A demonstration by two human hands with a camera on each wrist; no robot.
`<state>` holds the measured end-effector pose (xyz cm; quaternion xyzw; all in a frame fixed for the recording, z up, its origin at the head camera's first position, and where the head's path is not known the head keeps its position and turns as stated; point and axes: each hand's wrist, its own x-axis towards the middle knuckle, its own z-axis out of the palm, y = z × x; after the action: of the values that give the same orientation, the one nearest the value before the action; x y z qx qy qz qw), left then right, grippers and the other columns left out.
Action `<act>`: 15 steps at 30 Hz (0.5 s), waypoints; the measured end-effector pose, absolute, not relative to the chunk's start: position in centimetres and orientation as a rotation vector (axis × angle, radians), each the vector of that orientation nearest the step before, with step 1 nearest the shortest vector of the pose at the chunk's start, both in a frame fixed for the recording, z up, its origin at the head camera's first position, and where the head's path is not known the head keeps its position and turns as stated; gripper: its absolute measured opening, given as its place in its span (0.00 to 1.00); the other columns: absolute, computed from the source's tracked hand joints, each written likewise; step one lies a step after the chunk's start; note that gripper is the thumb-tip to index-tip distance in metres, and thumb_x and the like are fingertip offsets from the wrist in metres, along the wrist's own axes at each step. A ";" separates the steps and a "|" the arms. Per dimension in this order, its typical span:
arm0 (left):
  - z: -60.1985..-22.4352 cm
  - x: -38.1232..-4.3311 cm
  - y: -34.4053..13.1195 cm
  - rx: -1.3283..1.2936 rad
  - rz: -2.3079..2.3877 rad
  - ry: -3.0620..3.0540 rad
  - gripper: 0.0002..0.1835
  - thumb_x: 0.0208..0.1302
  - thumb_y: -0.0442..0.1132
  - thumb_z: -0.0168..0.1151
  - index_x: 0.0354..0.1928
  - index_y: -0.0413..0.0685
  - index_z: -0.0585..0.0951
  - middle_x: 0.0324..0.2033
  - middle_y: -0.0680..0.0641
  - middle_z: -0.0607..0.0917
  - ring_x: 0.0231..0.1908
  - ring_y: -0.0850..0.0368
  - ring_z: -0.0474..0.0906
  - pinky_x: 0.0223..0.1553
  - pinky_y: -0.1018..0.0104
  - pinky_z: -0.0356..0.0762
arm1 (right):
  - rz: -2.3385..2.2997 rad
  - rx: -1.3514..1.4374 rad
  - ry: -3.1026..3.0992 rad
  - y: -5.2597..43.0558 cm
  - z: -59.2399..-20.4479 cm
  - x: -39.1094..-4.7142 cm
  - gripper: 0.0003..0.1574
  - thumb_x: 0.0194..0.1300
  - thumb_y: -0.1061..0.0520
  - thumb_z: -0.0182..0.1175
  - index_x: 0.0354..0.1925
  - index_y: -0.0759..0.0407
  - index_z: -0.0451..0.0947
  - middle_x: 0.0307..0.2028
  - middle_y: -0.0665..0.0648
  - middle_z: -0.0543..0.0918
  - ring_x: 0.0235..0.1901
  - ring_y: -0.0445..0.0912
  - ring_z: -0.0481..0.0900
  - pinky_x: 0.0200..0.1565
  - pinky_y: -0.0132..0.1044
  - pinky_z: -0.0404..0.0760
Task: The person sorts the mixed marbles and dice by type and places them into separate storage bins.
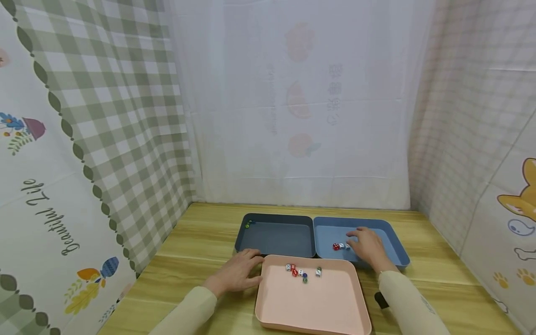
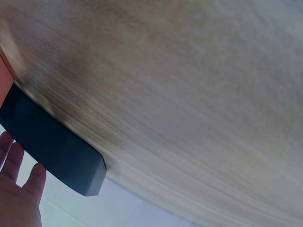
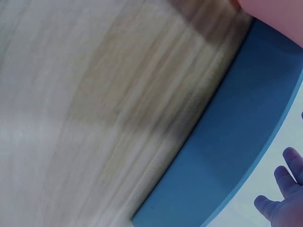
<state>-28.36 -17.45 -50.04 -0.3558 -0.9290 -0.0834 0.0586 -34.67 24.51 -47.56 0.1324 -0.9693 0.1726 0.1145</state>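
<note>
In the head view, my left hand [image 1: 237, 272] lies at the far left corner of the pink tray [image 1: 310, 307], its fingers extended at the rim. Several small dice, white, red, blue and green, sit in the far half of that tray, a red die [image 1: 295, 273] among them. My right hand [image 1: 369, 245] hovers over the blue tray [image 1: 378, 228] with loosely bent fingers, and I see nothing held in it. Just left of its fingertips are a red die [image 1: 336, 246] and white dice [image 1: 342, 246]. Both wrist views show spread fingers beside tray walls.
A dark grey tray [image 1: 284, 237] stands left of the blue one, with small green dice [image 1: 248, 224] in its far left corner. A black object [image 1: 381, 300] lies partly under the right sleeve. Cloth curtains [image 1: 301, 139] surround the wooden table [image 1: 209, 223].
</note>
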 end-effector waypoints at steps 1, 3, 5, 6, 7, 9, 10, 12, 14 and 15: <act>-50.1 -28.4 -17.4 -1.079 -0.254 -2.812 0.26 0.69 0.54 0.58 0.64 0.48 0.76 0.63 0.43 0.73 0.64 0.46 0.68 0.63 0.46 0.67 | 0.508 0.385 -2.842 24.5 -47.5 -34.7 0.16 0.64 0.57 0.64 0.48 0.64 0.85 0.55 0.78 0.75 0.56 0.74 0.71 0.52 0.70 0.68; -50.1 -28.5 -17.4 -1.080 -0.250 -2.809 0.26 0.69 0.54 0.57 0.64 0.48 0.76 0.63 0.42 0.73 0.64 0.46 0.68 0.63 0.46 0.67 | 0.511 0.381 -2.844 24.5 -47.3 -34.7 0.16 0.65 0.57 0.64 0.48 0.64 0.85 0.56 0.78 0.74 0.56 0.74 0.71 0.52 0.70 0.69; -50.2 -28.6 -17.4 -1.085 -0.250 -2.803 0.26 0.69 0.53 0.57 0.64 0.48 0.76 0.63 0.42 0.73 0.64 0.45 0.68 0.63 0.46 0.67 | 0.514 0.379 -2.844 24.4 -47.1 -34.6 0.16 0.65 0.57 0.64 0.49 0.64 0.85 0.57 0.78 0.74 0.56 0.74 0.70 0.52 0.69 0.69; -50.2 -28.6 -17.4 -1.087 -0.249 -2.801 0.26 0.69 0.53 0.57 0.64 0.48 0.76 0.63 0.42 0.73 0.64 0.45 0.68 0.62 0.46 0.67 | 0.516 0.377 -2.845 24.3 -47.0 -34.6 0.17 0.65 0.57 0.64 0.49 0.64 0.84 0.57 0.78 0.74 0.57 0.74 0.70 0.52 0.69 0.69; -50.2 -28.6 -17.4 -1.093 -0.248 -2.794 0.26 0.69 0.53 0.57 0.63 0.47 0.76 0.63 0.42 0.73 0.63 0.45 0.68 0.62 0.46 0.68 | 0.510 0.378 -2.843 24.2 -46.9 -34.6 0.17 0.65 0.57 0.64 0.49 0.63 0.84 0.58 0.78 0.74 0.57 0.73 0.70 0.53 0.68 0.69; -50.2 -28.6 -17.4 -1.094 -0.252 -2.793 0.26 0.70 0.53 0.57 0.64 0.47 0.76 0.63 0.42 0.73 0.63 0.45 0.68 0.62 0.46 0.68 | 0.513 0.377 -2.843 23.8 -46.7 -34.4 0.17 0.66 0.56 0.63 0.51 0.63 0.84 0.59 0.77 0.73 0.58 0.73 0.70 0.54 0.68 0.69; -50.2 -28.6 -17.4 -1.094 -0.256 -2.794 0.26 0.70 0.53 0.57 0.64 0.47 0.76 0.63 0.42 0.73 0.63 0.45 0.68 0.62 0.45 0.67 | 0.517 0.381 -2.841 23.6 -46.6 -34.4 0.17 0.66 0.56 0.63 0.51 0.63 0.84 0.59 0.77 0.73 0.58 0.73 0.70 0.54 0.68 0.69; -50.2 -28.5 -17.5 -1.092 -0.263 -2.797 0.26 0.69 0.53 0.57 0.63 0.47 0.76 0.63 0.42 0.74 0.63 0.45 0.68 0.62 0.45 0.67 | 0.528 0.385 -2.840 23.1 -46.4 -34.3 0.18 0.66 0.56 0.63 0.51 0.63 0.84 0.59 0.77 0.73 0.58 0.72 0.69 0.55 0.68 0.69; -50.2 -28.5 -17.5 -1.086 -0.273 -2.805 0.26 0.69 0.53 0.57 0.63 0.47 0.76 0.63 0.42 0.73 0.64 0.45 0.68 0.63 0.45 0.67 | 0.558 0.384 -2.838 22.6 -46.2 -34.1 0.18 0.67 0.56 0.63 0.52 0.64 0.84 0.60 0.77 0.72 0.59 0.72 0.69 0.56 0.67 0.68; -50.2 -28.5 -17.5 -1.086 -0.274 -2.804 0.26 0.69 0.53 0.58 0.63 0.47 0.76 0.63 0.42 0.73 0.64 0.45 0.68 0.63 0.45 0.67 | 0.570 0.388 -2.836 22.3 -46.1 -34.0 0.18 0.67 0.56 0.63 0.51 0.64 0.84 0.60 0.77 0.72 0.59 0.72 0.69 0.56 0.67 0.68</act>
<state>-28.49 -17.46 -50.16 -0.3589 -0.9270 -0.0905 0.0612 -34.01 22.28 -46.12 0.1320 -0.9656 0.1943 0.1113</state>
